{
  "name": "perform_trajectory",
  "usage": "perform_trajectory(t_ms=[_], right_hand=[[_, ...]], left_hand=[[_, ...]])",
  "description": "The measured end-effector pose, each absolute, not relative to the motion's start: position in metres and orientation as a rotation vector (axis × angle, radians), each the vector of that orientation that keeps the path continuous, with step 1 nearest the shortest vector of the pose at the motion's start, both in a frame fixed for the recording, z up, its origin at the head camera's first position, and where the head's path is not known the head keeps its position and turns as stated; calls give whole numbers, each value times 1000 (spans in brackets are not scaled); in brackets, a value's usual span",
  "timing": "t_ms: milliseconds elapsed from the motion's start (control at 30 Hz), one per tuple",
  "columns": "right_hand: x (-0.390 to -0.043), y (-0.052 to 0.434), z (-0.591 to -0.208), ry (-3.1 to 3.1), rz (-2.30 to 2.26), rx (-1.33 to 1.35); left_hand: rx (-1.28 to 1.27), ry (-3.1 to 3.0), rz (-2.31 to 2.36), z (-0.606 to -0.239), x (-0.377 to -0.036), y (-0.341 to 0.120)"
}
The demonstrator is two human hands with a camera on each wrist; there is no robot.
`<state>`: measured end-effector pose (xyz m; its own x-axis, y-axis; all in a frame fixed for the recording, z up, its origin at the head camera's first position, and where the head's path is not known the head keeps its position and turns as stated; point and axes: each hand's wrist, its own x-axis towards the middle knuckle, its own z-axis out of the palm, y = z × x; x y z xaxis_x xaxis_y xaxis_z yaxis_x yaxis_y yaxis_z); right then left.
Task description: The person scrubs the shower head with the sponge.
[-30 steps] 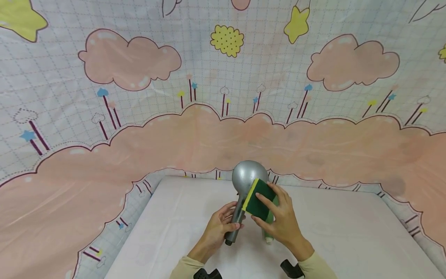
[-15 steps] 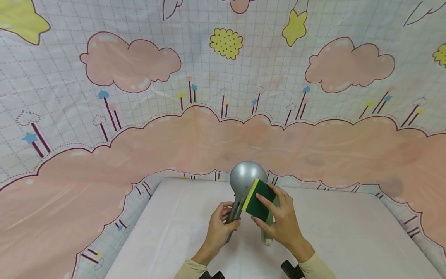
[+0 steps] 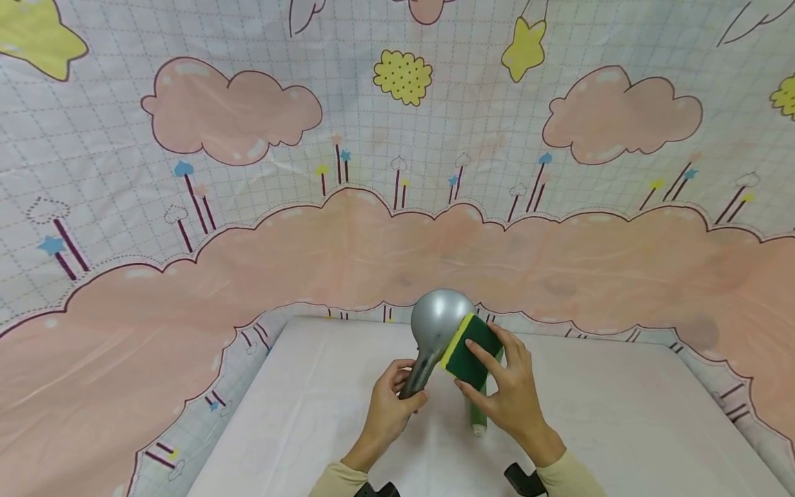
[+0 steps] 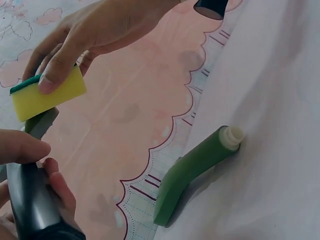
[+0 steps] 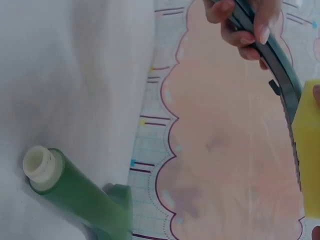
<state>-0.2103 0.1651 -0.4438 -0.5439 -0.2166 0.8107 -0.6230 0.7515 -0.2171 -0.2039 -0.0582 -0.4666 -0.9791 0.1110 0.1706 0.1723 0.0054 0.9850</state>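
A silver-grey shower head (image 3: pixel 439 317) is held up above the white table, its round head pointing away. My left hand (image 3: pixel 388 414) grips it by the handle, thumb across the near side, hiding the handle's lower end. My right hand (image 3: pixel 518 393) pinches a sponge (image 3: pixel 475 353), green scouring side toward the fingers and yellow side toward the shower head. In the right wrist view the yellow face lies right along the edge of the head. Below the right hand a green shower head (image 4: pixel 192 172) lies on the table, its white threaded end toward me.
The white-covered table (image 3: pixel 298 407) extends to both sides of the hands. Behind it hangs a printed cloth (image 3: pixel 248 262) with clouds and stars. Black wrist-worn devices (image 3: pixel 524 480) sit at both cuffs.
The sponge and right hand have shifted slightly to the right. My left hand has turned the silver-grey shower head a little, and its handle end has gone out of sight behind the hand.
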Motion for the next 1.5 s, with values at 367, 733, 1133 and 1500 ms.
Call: perform_trajectory(t_ms=[367,733,1133,1500], right_hand=[[-205,160,-445,-2101,601,673],[-210,175,-436,-2050,617,657],[-208,173,-442,-2091,610,656],[-203,174,-444,-2105,602,651]], left_hand=[[-292,-2257,-2019,-463,-203,-59],[-327,-2232,-2020,-465,-208,-63],[-316,-2275,-1891,-467,-209,-65],[-338,-2275,-1833,-470,-207,-69]])
